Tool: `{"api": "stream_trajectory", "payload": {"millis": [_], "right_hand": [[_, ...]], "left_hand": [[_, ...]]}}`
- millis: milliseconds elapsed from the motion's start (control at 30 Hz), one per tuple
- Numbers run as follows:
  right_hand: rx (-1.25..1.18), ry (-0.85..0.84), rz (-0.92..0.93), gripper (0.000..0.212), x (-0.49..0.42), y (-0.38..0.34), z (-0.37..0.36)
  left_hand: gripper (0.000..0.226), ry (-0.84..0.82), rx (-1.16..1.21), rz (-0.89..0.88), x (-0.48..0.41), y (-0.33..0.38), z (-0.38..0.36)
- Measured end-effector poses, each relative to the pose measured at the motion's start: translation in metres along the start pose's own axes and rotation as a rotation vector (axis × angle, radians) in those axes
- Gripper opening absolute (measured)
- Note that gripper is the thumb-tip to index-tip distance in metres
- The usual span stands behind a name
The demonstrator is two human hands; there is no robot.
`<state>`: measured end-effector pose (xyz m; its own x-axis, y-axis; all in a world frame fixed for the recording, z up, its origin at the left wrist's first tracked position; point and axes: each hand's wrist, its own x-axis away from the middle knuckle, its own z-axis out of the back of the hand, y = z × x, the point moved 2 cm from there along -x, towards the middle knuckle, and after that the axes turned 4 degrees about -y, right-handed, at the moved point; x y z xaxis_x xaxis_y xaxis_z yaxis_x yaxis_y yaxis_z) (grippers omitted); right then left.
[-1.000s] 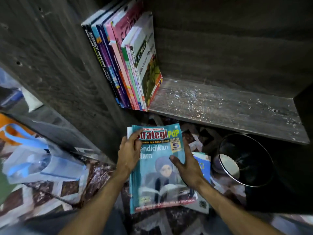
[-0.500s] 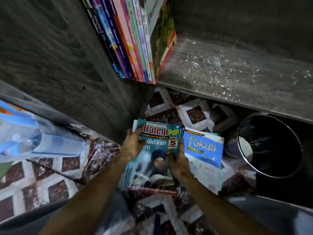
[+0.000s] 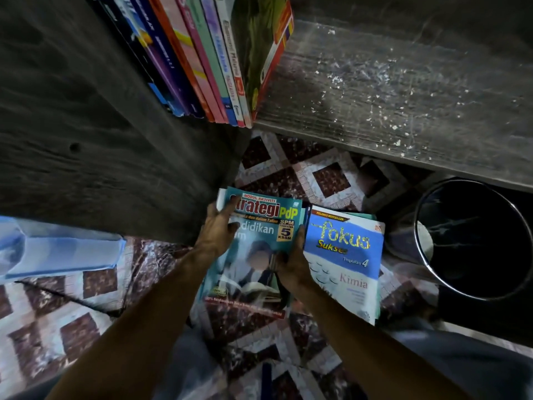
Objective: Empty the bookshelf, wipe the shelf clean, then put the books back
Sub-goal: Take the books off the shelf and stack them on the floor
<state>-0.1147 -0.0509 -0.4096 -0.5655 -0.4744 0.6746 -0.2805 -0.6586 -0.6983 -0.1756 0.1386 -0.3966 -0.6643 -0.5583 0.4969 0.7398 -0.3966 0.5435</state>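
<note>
Head view: at 6 o'clock the left hand [image 3: 217, 228] and right hand [image 3: 292, 262] each grip an edge of the teal book stack [image 3: 261, 215], beside the Fokus book [image 3: 346, 255]. Emptying step, I judge. A row of books [image 3: 202, 53] stands at 12 o'clock on the dusty shelf [image 3: 389, 82] — next, let go and reach up.

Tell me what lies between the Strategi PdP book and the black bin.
Head view: the blue Fokus Kimia book, lying flat, separates the Strategi PdP book from the black bin.
</note>
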Motion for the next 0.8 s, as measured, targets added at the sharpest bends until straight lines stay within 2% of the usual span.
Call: {"api": "stream_trajectory", "payload": {"millis": [233, 400, 500, 567, 700, 800], "right_hand": [[0.213, -0.051, -0.013, 0.102, -0.005, 0.004, -0.003], [0.288, -0.021, -0.099, 0.102, -0.007, 0.004, 0.003], [0.301, -0.050, -0.114, 0.104, -0.006, 0.002, 0.006], [0.360, -0.085, -0.116, 0.098, -0.004, -0.001, 0.010], [0.455, -0.121, -0.053, 0.094, -0.002, -0.006, 0.016], [0.525, -0.122, -0.024, 0.086, 0.003, -0.019, 0.024]], "left_hand": [[0.070, -0.040, -0.076, 0.015, -0.003, -0.007, -0.001], [0.078, -0.109, -0.231, -0.002, 0.004, 0.000, -0.001], [0.079, -0.168, -0.387, -0.042, 0.012, 0.003, -0.004], [0.076, -0.185, -0.469, -0.077, 0.016, 0.001, -0.008], [0.065, -0.119, -0.485, -0.110, 0.031, 0.010, -0.011], [0.060, -0.041, -0.401, -0.162, 0.044, 0.024, -0.002]]}}
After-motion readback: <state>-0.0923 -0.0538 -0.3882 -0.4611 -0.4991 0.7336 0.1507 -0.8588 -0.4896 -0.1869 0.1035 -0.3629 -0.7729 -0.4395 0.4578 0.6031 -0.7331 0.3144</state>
